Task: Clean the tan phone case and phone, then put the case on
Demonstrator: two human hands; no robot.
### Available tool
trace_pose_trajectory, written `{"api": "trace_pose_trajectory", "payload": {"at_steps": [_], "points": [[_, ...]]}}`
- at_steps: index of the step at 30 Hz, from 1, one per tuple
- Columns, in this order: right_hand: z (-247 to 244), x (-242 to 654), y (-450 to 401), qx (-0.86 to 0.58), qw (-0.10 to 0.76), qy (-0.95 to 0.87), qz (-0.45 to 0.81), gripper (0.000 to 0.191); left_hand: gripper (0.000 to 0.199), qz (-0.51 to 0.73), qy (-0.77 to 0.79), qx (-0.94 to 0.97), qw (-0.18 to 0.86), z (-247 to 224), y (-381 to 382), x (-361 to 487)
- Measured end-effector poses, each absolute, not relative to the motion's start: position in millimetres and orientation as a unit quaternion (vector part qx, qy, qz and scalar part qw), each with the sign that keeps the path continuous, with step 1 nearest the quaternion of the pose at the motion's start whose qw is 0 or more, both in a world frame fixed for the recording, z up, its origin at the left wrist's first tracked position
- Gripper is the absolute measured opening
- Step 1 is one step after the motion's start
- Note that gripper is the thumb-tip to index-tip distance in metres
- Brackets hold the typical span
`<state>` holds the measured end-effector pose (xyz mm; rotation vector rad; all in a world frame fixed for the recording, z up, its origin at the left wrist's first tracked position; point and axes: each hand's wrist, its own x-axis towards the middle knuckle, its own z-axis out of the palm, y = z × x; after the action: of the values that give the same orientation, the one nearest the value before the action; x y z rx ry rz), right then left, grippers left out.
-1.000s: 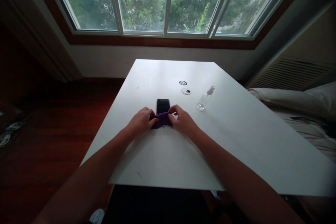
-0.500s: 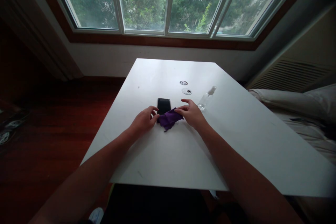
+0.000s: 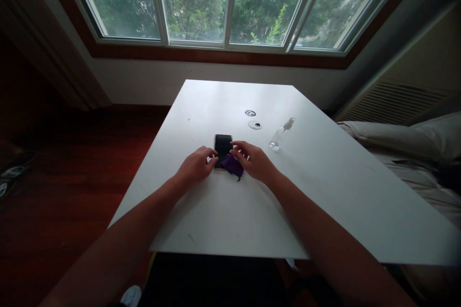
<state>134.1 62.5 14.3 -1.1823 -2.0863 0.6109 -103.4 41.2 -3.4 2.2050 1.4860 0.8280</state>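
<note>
A black smartphone point(image 3: 223, 144) lies flat on the white table, its dark screen up. My left hand point(image 3: 197, 165) is at the phone's left edge, thumb and fingers curled closed on that edge. A small purple cloth point(image 3: 233, 165), bunched or folded, rests over the lower right part of the phone and hangs past its near corner. My right hand point(image 3: 255, 160) pinches the cloth between thumb and fingers, with the forefinger reaching over the phone's right edge. The cloth and the right fingers hide part of the screen.
A clear spray bottle point(image 3: 281, 135) is to the right of the phone on the white table point(image 3: 230, 220). Farther back are a round hole point(image 3: 250, 113) in the tabletop and a round cover point(image 3: 254, 125). A window point(image 3: 230, 5) spans the wall beyond.
My right hand has moved left, toward the phone, and the cloth has gone from spread between both hands to a smaller bundle. The left hand has hardly moved.
</note>
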Motion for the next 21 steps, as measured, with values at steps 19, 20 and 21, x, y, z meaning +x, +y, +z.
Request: {"api": "trace_pose_trajectory", "payload": {"at_steps": [19,20,21], "points": [[15.3,191.7,100.6,-0.740,0.142,-0.638,0.159,0.025,0.023,0.246,0.430,0.860,0.126,-10.2,45.6,-95.5],[14.6,196.1,101.6,-0.752,0.133,-0.634,0.123,0.027,0.023,0.249,0.436,0.857,0.121,-11.2,47.6,-94.3],[15.2,198.4,101.2,-0.762,0.129,-0.628,0.092,0.029,0.022,0.251,0.441,0.854,0.115,-11.9,49.5,-93.0]]}}
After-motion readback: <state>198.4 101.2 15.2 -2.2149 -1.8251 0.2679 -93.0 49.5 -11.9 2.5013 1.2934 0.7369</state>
